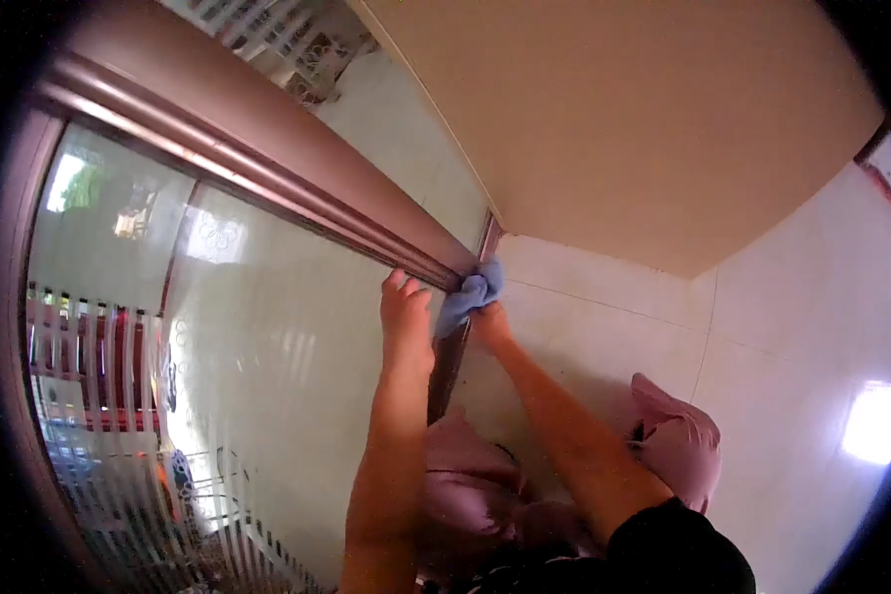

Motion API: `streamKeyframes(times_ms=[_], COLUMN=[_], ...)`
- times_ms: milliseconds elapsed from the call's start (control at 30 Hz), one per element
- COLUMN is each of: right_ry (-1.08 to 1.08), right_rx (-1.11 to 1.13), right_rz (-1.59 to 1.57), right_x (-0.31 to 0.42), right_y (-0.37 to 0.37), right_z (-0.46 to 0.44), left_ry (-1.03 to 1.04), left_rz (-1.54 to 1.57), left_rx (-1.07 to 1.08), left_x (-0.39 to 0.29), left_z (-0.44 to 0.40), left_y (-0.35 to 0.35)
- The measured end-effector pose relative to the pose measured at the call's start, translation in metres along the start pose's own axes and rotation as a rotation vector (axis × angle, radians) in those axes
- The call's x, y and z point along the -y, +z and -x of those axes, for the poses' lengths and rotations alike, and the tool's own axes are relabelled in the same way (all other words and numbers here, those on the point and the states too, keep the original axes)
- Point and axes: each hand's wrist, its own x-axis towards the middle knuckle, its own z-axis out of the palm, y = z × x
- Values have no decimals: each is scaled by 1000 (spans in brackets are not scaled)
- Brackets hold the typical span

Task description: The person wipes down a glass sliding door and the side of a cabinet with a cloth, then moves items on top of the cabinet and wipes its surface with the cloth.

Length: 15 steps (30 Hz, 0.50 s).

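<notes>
A blue cloth (pixel 473 289) is bunched against the lower end of a brown metal door frame (pixel 267 178). My right hand (pixel 487 323) is closed on the cloth, pressing it to the frame's edge. Just left of it, my left hand (pixel 404 297) rests with curled fingertips on the frame's edge, beside the glass pane (pixel 287 317). Whether anything lies under those fingertips is hidden.
A large tan panel (pixel 643 119) stands at the upper right. Pale floor tiles (pixel 604 346) lie below it, with a bright reflection at the far right. Pink trousers (pixel 678 441) show at the bottom. The glass carries striped and floral patterns.
</notes>
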Motion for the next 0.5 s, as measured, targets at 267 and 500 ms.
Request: streamKeyframes(times_ms=[267, 500], right_ry=[521, 509], right_rx=[-18, -260], right_rz=[-405, -264], right_x=[-82, 83], right_y=[5, -14], right_z=[-43, -33], left_ry=[22, 46], left_rz=[-93, -38], left_rx=[12, -4], left_x=[2, 3], left_z=[-2, -1], left_y=[8, 18])
